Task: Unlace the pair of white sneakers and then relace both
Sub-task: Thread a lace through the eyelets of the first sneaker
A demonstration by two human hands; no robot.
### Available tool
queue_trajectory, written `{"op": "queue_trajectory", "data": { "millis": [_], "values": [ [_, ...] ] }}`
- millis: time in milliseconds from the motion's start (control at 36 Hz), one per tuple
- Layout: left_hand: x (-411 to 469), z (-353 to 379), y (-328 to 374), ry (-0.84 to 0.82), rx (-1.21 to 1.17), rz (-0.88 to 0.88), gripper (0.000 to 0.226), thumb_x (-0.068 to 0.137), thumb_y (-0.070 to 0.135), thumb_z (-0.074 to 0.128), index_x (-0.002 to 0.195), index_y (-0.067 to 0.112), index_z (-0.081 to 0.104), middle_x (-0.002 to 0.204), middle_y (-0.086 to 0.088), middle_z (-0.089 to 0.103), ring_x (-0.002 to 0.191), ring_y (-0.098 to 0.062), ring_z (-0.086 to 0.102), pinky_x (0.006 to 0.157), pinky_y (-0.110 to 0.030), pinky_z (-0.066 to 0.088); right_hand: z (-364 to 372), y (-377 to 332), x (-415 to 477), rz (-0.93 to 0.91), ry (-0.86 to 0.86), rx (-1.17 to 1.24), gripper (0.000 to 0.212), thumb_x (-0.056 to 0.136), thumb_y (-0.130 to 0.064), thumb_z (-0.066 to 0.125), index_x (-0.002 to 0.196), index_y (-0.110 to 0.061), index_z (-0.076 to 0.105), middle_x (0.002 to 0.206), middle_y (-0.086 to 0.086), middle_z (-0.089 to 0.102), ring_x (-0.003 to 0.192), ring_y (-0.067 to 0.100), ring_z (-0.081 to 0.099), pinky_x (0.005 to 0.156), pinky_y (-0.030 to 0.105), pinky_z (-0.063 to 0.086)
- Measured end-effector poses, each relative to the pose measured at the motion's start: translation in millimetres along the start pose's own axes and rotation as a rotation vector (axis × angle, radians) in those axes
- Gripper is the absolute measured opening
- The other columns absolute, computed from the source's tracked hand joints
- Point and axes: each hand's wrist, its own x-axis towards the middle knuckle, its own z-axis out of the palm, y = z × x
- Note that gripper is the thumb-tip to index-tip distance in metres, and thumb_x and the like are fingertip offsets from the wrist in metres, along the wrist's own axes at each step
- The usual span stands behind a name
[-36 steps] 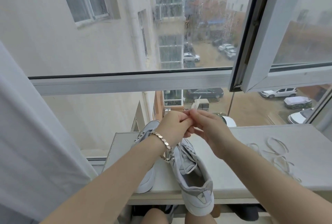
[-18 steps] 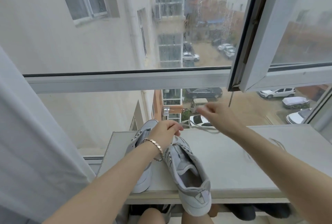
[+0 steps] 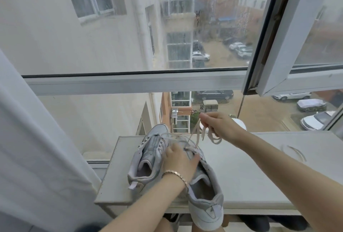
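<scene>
On the tabletop (image 3: 241, 172), near its front left corner: two white sneakers side by side, toes toward the window. Right sneaker (image 3: 203, 194) lies with its heel overhanging the front edge; left sneaker (image 3: 148, 155) sits just beside it, fully on the surface, a few lace strands showing near its toe.

Lace (image 3: 196, 135): runs from the right sneaker's forward eyelets up and to the right, its slack looped below the fist.

Right hand (image 3: 217, 124): raised above and beyond the shoe, fingers pinched closed on the lace. Left hand (image 3: 179, 159): pressed flat over the right sneaker's tongue area, fingers together, holding it down; whether it pinches anything cannot be told. A bracelet (image 3: 176, 175) is on that wrist.

Second lace (image 3: 295, 151): loose, lying well apart to the right.

Judgement: one lace is being worked at the toe end; whether out or in cannot be told. Pull line follows the shoe's long axis, away from the body. Open room lies to the right; window glass bounds the far side, and the overhanging heel could tip forward if the left hand lifts.
</scene>
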Motion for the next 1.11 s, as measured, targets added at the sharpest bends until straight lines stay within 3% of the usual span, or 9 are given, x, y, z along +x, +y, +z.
{"op": "queue_trajectory", "data": {
  "millis": [167, 306, 361, 528, 778, 861, 944, 1028, 1111],
  "values": [
    [0, 8, -1, -0.165, -0.042, 0.039, 0.050, 0.096, 0.021, 0.041, 0.144, 0.021, 0.025, 0.127, -0.008, 0.055, 0.104, -0.025, 0.054, 0.082, -0.029, 0.041, -11, -19, 6, -0.045, 0.187, 0.154, 0.048, 0.096, -0.035, 0.046, 0.050, -0.020, 0.047, 0.040, -0.009, 0.039, 0.035, 0.008, 0.031, 0.038, 0.015, 0.029],
    [3, 2, 2, -0.134, 0.181, 0.098, 0.029, 0.095, 0.023, 0.040, 0.119, 0.017, 0.056, 0.115, -0.008, 0.062, 0.105, -0.029, 0.058, 0.087, -0.035, 0.046, -29, -25, 7, -0.049, 0.308, 0.122, 0.045, 0.093, -0.038, 0.047, 0.054, -0.016, 0.052, 0.044, -0.006, 0.035, 0.042, 0.010, 0.028, 0.039, 0.016, 0.027],
    [3, 2, 3, -0.127, 0.301, 0.130, 0.026, 0.097, 0.024, 0.041, 0.116, 0.015, 0.056, 0.116, -0.008, 0.061, 0.106, -0.028, 0.058, 0.084, -0.034, 0.046, -36, -23, 6, -0.039, 0.334, 0.145, 0.043, 0.094, -0.036, 0.046, 0.066, -0.005, 0.055, 0.048, -0.002, 0.033, 0.045, 0.013, 0.027, 0.040, 0.020, 0.026],
    [-2, 9, 13, -0.154, 0.629, 0.218, 0.028, 0.094, 0.005, 0.043, 0.120, 0.008, 0.052, 0.122, -0.008, 0.058, 0.111, -0.026, 0.057, 0.082, -0.031, 0.046, -67, -25, -5, -0.032, 0.626, 0.288, 0.043, 0.096, -0.029, 0.044, 0.055, -0.017, 0.046, 0.044, -0.004, 0.036, 0.040, 0.010, 0.030, 0.040, 0.020, 0.027],
    [-4, 9, 20, -0.150, 0.755, 0.264, 0.031, 0.092, 0.000, 0.043, 0.120, 0.007, 0.053, 0.123, -0.010, 0.056, 0.113, -0.027, 0.055, 0.085, -0.032, 0.047, -111, -26, -14, -0.033, 1.078, 0.619, 0.044, 0.097, -0.030, 0.042, 0.055, -0.017, 0.042, 0.043, -0.004, 0.037, 0.028, 0.008, 0.029, 0.031, 0.013, 0.027],
    [-2, 7, 15, -0.113, 0.714, 0.238, 0.027, 0.096, 0.008, 0.040, 0.118, 0.010, 0.055, 0.121, -0.008, 0.059, 0.111, -0.025, 0.057, 0.084, -0.032, 0.047, -100, -4, -14, 0.119, 0.981, 0.277, 0.045, 0.089, -0.042, 0.041, 0.052, -0.020, 0.050, 0.040, -0.003, 0.039, 0.030, 0.013, 0.037, 0.045, 0.026, 0.035],
    [-2, 4, 8, -0.088, 0.654, 0.230, 0.027, 0.097, 0.014, 0.038, 0.118, 0.014, 0.054, 0.119, -0.006, 0.060, 0.109, -0.025, 0.058, 0.082, -0.032, 0.046, -89, 12, -15, 0.338, 0.634, -0.255, 0.039, 0.081, -0.041, 0.047, 0.052, -0.016, 0.054, 0.036, -0.004, 0.042, 0.044, 0.021, 0.045, 0.054, 0.029, 0.033],
    [-4, 2, 3, -0.074, 0.620, 0.233, 0.027, 0.096, 0.016, 0.037, 0.119, 0.016, 0.052, 0.118, -0.005, 0.060, 0.109, -0.025, 0.058, 0.079, -0.031, 0.045, -72, 21, -15, 0.444, 0.406, -0.769, 0.047, 0.089, -0.044, 0.048, 0.056, -0.011, 0.043, 0.055, 0.002, 0.050, 0.053, 0.017, 0.042, 0.048, 0.025, 0.026],
    [-4, 3, 2, -0.065, 0.625, 0.248, 0.030, 0.095, 0.015, 0.038, 0.123, 0.018, 0.049, 0.118, -0.006, 0.060, 0.109, -0.025, 0.058, 0.081, -0.032, 0.046, -51, 22, -14, 0.391, 0.411, -0.905, 0.040, 0.090, -0.047, 0.048, 0.088, -0.008, 0.053, 0.092, 0.009, 0.064, 0.076, 0.025, 0.053, 0.059, 0.027, 0.037]
  ]
}}
